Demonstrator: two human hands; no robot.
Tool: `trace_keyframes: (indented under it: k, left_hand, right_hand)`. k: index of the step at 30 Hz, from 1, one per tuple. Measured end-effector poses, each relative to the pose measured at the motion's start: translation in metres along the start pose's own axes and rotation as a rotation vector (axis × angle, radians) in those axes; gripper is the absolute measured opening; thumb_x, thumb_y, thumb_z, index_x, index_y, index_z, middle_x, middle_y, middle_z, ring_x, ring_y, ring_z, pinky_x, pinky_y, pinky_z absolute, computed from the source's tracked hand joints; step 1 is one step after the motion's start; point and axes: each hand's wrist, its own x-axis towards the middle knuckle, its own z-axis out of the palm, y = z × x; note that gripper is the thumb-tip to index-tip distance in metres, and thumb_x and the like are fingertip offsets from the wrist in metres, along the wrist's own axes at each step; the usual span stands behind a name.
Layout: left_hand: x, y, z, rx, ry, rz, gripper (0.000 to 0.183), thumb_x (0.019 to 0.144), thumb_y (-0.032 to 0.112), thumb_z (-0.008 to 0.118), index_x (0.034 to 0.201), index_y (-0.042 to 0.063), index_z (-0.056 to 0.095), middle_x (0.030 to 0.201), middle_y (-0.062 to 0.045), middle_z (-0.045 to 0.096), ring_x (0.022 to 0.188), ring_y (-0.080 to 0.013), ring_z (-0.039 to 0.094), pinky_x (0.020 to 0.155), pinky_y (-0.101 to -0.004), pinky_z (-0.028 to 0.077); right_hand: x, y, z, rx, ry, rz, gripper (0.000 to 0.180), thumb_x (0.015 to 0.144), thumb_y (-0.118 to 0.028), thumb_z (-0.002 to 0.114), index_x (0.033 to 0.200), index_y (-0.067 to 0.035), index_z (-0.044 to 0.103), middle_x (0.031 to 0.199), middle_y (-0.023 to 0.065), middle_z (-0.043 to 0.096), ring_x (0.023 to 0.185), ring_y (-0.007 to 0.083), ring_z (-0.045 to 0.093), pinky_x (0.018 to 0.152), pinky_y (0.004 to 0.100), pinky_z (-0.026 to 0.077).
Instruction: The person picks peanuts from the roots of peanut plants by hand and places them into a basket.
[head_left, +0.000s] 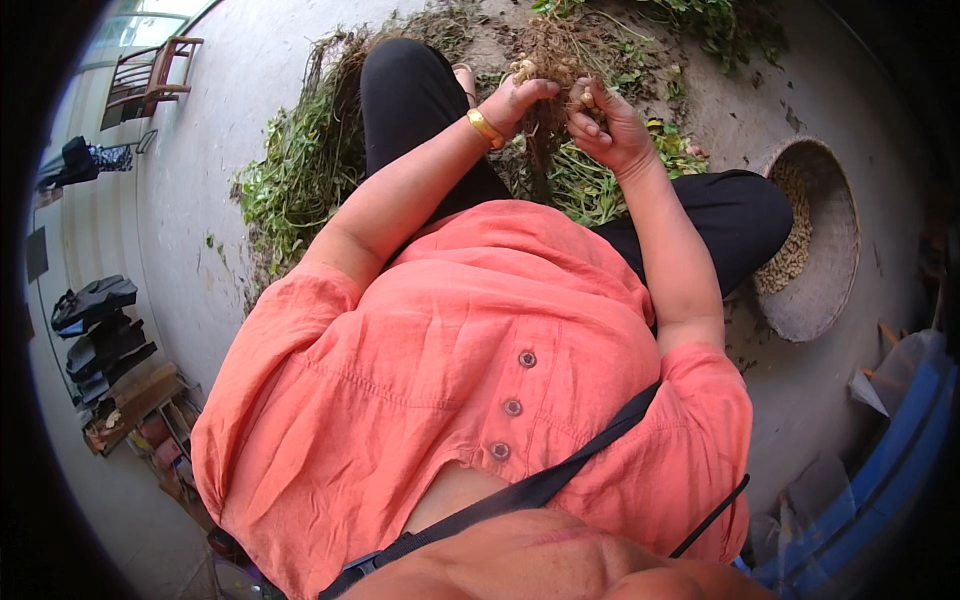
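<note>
My left hand (514, 105), with a gold bracelet at the wrist, is closed around the roots of an uprooted peanut plant (551, 56). Pale peanut pods (525, 69) show just above its fingers. Beside it, my right hand (611, 131) has its fingers curled around a few peanut pods (587, 99) at the same root tangle. Brown stems hang down between the two hands. More leafy peanut plants (589, 184) lie on the floor between my legs, below the hands. The fingers hide part of what each hand holds.
A round basket (832, 247) with picked peanuts (787, 232) stands beside my knee at the right. A heap of peanut plants (300, 165) lies at the left, and another bunch (712, 26) at the top right. Loose soil and leaves cover the floor ahead. A wooden chair (161, 75) stands far left.
</note>
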Motion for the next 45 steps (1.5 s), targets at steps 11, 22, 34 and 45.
trace_keyframes:
  k: [11, 22, 34, 45]
  left_hand:
    - [-0.005, 0.017, 0.011, -0.032, 0.085, -0.169, 0.037, 0.084, 0.024, 0.061, 0.116, 0.005, 0.058, 0.1, -0.007, 0.066, 0.089, -0.0187, 0.065, 0.078, -0.034, 0.052]
    - [0.017, -0.001, -0.004, 0.126, -0.021, 0.085, 0.036, 0.088, 0.027, 0.064, 0.117, 0.008, 0.056, 0.095, -0.005, 0.067, 0.082, -0.0164, 0.066, 0.074, -0.0309, 0.053]
    - [0.003, -0.001, 0.024, 0.866, 0.082, 0.355, 0.03, 0.078, 0.017, 0.067, 0.104, 0.004, 0.063, 0.097, -0.011, 0.067, 0.085, -0.0232, 0.065, 0.076, -0.0347, 0.051]
    - [0.026, -0.045, -0.007, 1.051, 0.163, 0.132, 0.032, 0.077, 0.03, 0.065, 0.096, 0.005, 0.064, 0.09, -0.019, 0.067, 0.083, -0.0353, 0.065, 0.074, -0.0428, 0.052]
  right_hand:
    - [-0.045, -0.031, 0.022, -0.11, 0.19, -0.117, 0.029, 0.09, -0.004, 0.051, 0.117, 0.003, 0.058, 0.073, 0.0106, 0.061, 0.043, 0.0044, 0.043, 0.035, 0.014, 0.033]
    - [-0.301, -0.234, -0.073, -2.082, 1.692, -0.216, 0.035, 0.08, -0.025, 0.068, 0.109, -0.006, 0.066, 0.095, 0.0138, 0.068, 0.09, 0.026, 0.065, 0.082, 0.0351, 0.05]
    - [-0.013, 0.015, 0.069, -1.828, 0.354, -0.634, 0.024, 0.082, -0.005, 0.061, 0.106, -0.001, 0.063, 0.096, 0.016, 0.066, 0.082, 0.0285, 0.066, 0.074, 0.0351, 0.051]
    - [0.003, 0.009, 0.017, -1.841, 0.457, -0.397, 0.013, 0.091, -0.018, 0.054, 0.089, -0.005, 0.056, 0.075, 0.0095, 0.061, 0.062, 0.0234, 0.061, 0.052, 0.0331, 0.048]
